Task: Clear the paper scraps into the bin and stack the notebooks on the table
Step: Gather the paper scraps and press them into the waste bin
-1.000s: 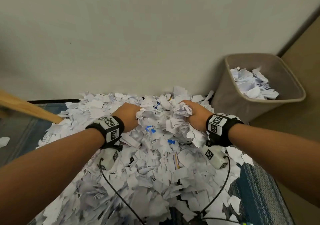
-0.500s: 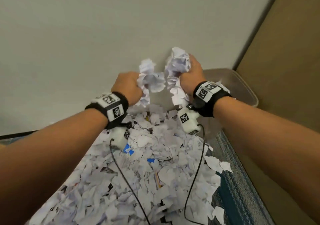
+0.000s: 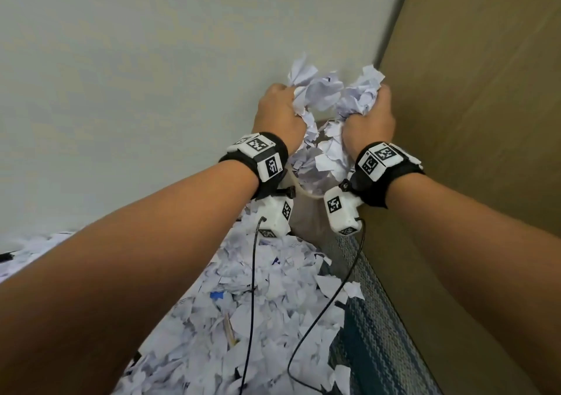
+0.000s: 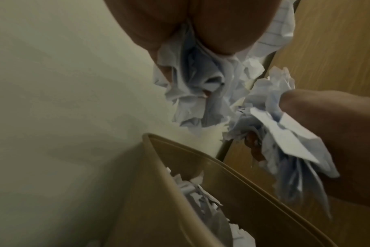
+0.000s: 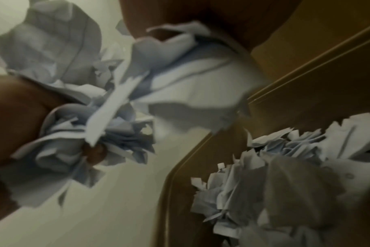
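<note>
Both hands are raised side by side over the beige bin (image 4: pixel 180 150), which holds white scraps (image 5: pixel 264 167). My left hand (image 3: pixel 280 112) grips a crumpled bunch of paper scraps (image 3: pixel 315 90). My right hand (image 3: pixel 370 118) grips a second bunch (image 3: pixel 361 90) next to it, and the two bunches touch. In the head view my wrists hide most of the bin; only part of its wall (image 3: pixel 306 221) shows. A big pile of torn paper (image 3: pixel 258 303) covers the floor below my arms. No notebooks are in view.
The bin stands in a corner between a pale wall (image 3: pixel 121 90) and a brown wooden panel (image 3: pixel 470 121) close on the right. A blue woven rug (image 3: pixel 373 318) lies beside the pile. Black cables (image 3: pixel 252 273) hang from both wrist cameras.
Both hands closed on scraps in the floor pile, lifted them, and carried them up and to the right until they are over the bin. The head view turned right.
</note>
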Demonstrator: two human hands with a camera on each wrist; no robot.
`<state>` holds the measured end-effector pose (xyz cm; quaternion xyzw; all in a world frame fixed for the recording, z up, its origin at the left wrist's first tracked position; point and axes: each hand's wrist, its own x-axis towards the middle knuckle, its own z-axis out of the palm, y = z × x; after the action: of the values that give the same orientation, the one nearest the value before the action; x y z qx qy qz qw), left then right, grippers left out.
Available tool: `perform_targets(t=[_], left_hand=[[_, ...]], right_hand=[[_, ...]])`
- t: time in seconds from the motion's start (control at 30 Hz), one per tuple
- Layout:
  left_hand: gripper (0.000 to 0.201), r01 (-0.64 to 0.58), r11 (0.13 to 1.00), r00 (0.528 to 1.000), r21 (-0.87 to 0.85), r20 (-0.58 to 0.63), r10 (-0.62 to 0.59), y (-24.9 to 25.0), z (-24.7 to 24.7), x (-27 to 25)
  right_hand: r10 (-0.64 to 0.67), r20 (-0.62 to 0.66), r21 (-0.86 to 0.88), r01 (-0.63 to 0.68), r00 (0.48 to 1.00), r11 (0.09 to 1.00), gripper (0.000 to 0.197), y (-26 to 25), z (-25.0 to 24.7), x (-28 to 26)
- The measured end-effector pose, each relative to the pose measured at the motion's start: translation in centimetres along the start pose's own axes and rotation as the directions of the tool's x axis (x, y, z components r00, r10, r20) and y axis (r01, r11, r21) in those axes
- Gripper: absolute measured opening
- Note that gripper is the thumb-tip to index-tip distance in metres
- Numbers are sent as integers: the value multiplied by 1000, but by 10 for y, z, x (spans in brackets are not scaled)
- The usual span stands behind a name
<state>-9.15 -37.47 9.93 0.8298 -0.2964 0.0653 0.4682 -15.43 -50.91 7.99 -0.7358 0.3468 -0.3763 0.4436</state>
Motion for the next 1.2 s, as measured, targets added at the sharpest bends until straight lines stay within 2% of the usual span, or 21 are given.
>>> perform_targets(t=[0.17, 0.33, 0.43, 0.53, 0.67, 0.73, 0.8, 0.87, 0.97, 1.03, 1.13, 1.2], left_hand=[[42, 28, 1000, 993, 14, 114, -30, 0, 31, 3], [34, 46, 999, 987, 6, 154, -46, -6, 54, 5], [55, 144, 989, 965, 16, 220, -144, -11, 65, 5], [82, 140, 985, 925, 99, 343, -165, -12, 69, -1], [97, 45, 993, 855, 110, 510, -95, -15, 71, -7], [94, 45, 997, 834, 56, 547, -69, -14, 72, -7], [84, 20, 996, 815, 85, 576, -65, -13, 72, -6], [76, -56, 990, 815, 131, 578, -30, -13, 71, -3], [78, -249, 944, 828, 217, 553, 91, -14, 65, 5], [77, -311, 897, 853, 315, 509, 117, -16, 61, 8], [66, -260, 846, 934, 466, 342, 99, -20, 54, 6], [55, -207, 862, 963, 463, 253, 96, -28, 51, 3]], right_hand=[[-14, 24, -20, 15, 1000, 1000, 54, 16, -7, 10], [-35, 63, 23, 33, 997, 999, 51, 31, -8, 16], [27, 190, -71, -14, 981, 997, 56, 38, -10, 15], [41, 310, -151, 7, 950, 988, 66, 46, -10, 14], [29, 464, -247, 98, 885, 964, 68, 46, -7, 12], [79, 572, -378, 176, 816, 909, 64, 61, 3, 17], [139, 640, -470, 242, 756, 849, 71, 81, 14, 27], [131, 649, -465, 255, 749, 848, 72, 77, 9, 27], [48, 568, -417, 236, 822, 878, 58, 45, -8, 17], [21, 479, -394, 194, 877, 898, 47, 39, -14, 20], [-33, 352, -419, 189, 935, 888, 51, 31, -21, 22], [-38, 341, -469, 205, 939, 859, 54, 27, -21, 19]])
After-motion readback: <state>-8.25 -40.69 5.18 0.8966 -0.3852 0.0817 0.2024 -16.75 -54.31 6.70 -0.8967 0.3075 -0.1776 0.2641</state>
